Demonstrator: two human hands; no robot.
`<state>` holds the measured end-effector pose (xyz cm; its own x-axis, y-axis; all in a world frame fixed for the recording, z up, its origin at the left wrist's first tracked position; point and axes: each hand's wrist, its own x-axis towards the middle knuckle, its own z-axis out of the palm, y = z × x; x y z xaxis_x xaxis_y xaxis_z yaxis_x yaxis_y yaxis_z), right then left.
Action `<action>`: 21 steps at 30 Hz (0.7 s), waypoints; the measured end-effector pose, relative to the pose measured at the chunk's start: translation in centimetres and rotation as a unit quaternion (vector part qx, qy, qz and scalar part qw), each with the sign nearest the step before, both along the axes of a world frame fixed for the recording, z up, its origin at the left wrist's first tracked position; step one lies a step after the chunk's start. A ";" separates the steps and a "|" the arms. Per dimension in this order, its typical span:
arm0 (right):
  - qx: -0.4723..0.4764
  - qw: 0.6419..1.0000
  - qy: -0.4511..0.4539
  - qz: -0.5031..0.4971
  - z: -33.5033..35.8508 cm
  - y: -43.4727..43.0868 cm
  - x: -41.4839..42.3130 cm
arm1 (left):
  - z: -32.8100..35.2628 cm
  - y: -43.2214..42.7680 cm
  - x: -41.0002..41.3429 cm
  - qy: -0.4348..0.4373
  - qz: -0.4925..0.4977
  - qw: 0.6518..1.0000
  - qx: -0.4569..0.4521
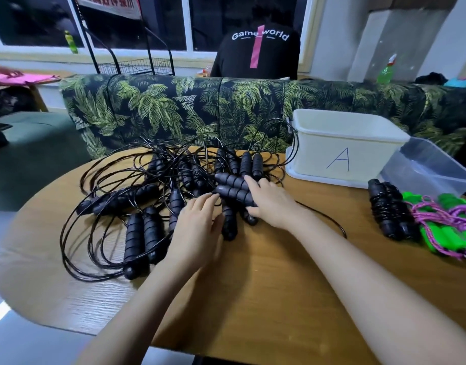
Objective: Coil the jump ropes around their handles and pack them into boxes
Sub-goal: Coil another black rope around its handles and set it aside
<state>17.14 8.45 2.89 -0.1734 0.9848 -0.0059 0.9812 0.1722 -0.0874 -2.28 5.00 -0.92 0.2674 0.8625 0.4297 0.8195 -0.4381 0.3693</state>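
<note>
Left hand point(197, 222) slack, fingers straight, resting on tangled black jump ropes point(147, 206) on wooden table point(279, 285), fingertips at the handle pair point(233, 186). Right hand point(272, 202) clasps that pair, hiding its right ends; its cord is lost in the tangle. Pair lies side by side, long axis left-right, free ends pointing left. White box A point(345, 146) sits behind-right. Clear box point(434, 167) and green rope point(448, 233) are cut off at the edge.
</note>
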 end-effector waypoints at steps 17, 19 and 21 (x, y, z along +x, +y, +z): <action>0.095 0.911 0.396 -0.071 1.0 -17.0 10.7 | 1.8 -4.1 9.8 0.222 -0.268 0.921 -0.175; 0.133 0.928 0.346 -0.035 -1.1 -16.6 11.6 | 0.4 -4.5 9.3 0.290 -0.291 0.903 -0.128; 0.125 0.951 0.281 0.020 -3.8 -16.0 12.2 | -0.3 -4.4 8.3 0.293 -0.297 0.905 -0.083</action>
<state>29.31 -7.53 -0.89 -0.1168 0.9358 0.3325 0.7843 0.2923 -0.5471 6.01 0.56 -1.22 0.8453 0.5311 -0.0587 0.5338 -0.8443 0.0481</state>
